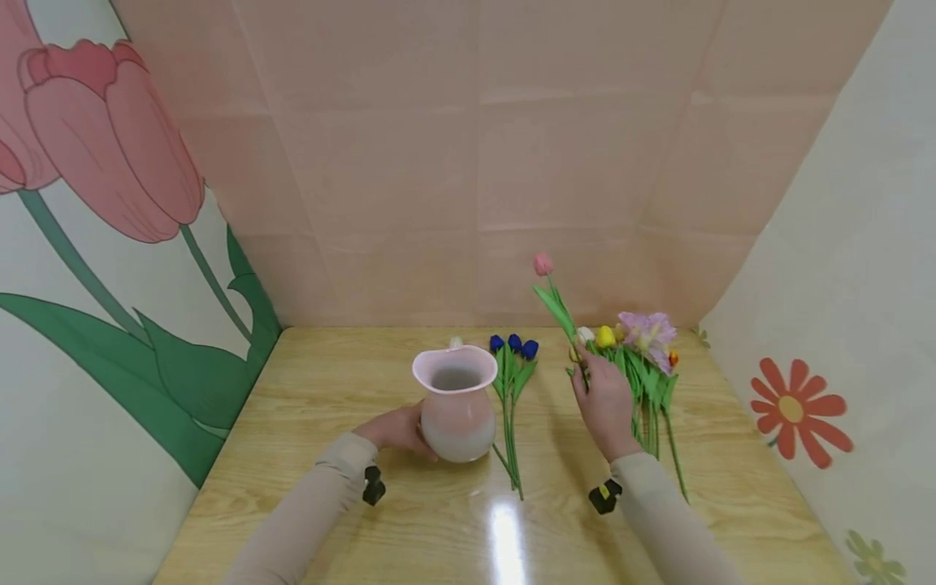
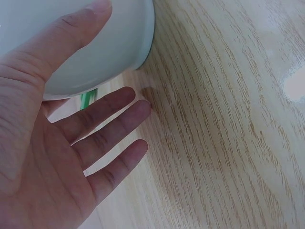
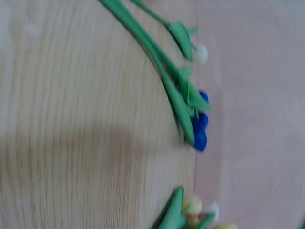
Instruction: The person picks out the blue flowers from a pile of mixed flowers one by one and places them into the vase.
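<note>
My left hand rests against the left side of a pink-and-white vase. In the left wrist view its thumb lies on the pale wall while the other fingers spread out straight by the base. The vase stands upright, its wide mouth showing no flowers. My right hand pinches the stem of a pink tulip, bloom up and tilted left, above the table. Several blue tulips lie just right of the vase. The right wrist view shows those blue blooms, but not the right hand.
On the right lies a pile of flowers with a yellow tulip and a large lilac bloom. A white flower lies beyond the blue ones, mostly behind the vase. A pink backdrop closes off the wooden table's far edge.
</note>
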The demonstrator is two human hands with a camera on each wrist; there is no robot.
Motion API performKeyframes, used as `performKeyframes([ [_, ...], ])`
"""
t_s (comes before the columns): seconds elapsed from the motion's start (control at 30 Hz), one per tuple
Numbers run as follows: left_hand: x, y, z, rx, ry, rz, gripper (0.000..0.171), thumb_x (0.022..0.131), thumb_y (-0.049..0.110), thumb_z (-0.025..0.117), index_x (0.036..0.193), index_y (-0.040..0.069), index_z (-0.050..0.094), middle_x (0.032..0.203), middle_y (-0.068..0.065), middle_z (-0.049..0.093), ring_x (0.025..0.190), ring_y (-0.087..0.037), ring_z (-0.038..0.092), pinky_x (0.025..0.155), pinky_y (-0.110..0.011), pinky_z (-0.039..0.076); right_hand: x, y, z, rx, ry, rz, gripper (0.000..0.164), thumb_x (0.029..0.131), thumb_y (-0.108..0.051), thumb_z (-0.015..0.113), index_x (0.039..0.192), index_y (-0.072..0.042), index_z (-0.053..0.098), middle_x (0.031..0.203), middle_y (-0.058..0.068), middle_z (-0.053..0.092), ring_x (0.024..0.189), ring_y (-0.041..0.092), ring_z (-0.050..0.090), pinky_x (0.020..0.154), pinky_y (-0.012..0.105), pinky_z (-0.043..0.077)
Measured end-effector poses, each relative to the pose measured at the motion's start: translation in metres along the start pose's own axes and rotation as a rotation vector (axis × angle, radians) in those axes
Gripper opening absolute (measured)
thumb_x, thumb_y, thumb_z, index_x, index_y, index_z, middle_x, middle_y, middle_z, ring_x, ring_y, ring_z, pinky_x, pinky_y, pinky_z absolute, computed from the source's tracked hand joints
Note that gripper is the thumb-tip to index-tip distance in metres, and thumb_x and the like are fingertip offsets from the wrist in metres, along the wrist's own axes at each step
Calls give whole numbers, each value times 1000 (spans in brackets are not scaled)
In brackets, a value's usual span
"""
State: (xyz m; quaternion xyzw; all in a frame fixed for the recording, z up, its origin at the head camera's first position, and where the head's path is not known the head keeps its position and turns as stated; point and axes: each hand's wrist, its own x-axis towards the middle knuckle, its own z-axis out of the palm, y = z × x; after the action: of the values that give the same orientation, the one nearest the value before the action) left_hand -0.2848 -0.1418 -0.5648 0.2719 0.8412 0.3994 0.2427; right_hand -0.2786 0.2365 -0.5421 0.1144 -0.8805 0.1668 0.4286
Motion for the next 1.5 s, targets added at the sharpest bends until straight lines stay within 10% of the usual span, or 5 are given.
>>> performKeyframes([
  [0.57, 0, -1, -1, -17, -13, -1, 94, 70, 14, 87, 147, 12, 34, 142, -9, 47, 122, -22, 49, 103, -39, 40, -23, 75, -11, -157, 91, 91, 37, 82, -2, 66, 118, -5, 68, 81, 19, 60, 68, 41, 55, 58, 53, 40],
  [1.0, 2, -3, 0, -18, -24, 3, 97, 70, 17, 88, 149, 16, 31, 146, -7, 44, 126, -22, 46, 104, -41, 39, -53, 93, -8, -208, -223, 383, 34, 93, -13, 56, 127, -11, 61, 101, 24, 62, 87, 46, 57, 78, 59, 40],
  [1.5, 1, -1, 0, -8, -14, -16, 94, 70, 17, 88, 147, 15, 35, 144, -6, 46, 124, -20, 48, 103, -39, 40, -66, 103, 2, -237, -345, 457, 38, 97, -18, 49, 134, -13, 54, 109, 26, 57, 89, 47, 54, 67, 58, 39],
])
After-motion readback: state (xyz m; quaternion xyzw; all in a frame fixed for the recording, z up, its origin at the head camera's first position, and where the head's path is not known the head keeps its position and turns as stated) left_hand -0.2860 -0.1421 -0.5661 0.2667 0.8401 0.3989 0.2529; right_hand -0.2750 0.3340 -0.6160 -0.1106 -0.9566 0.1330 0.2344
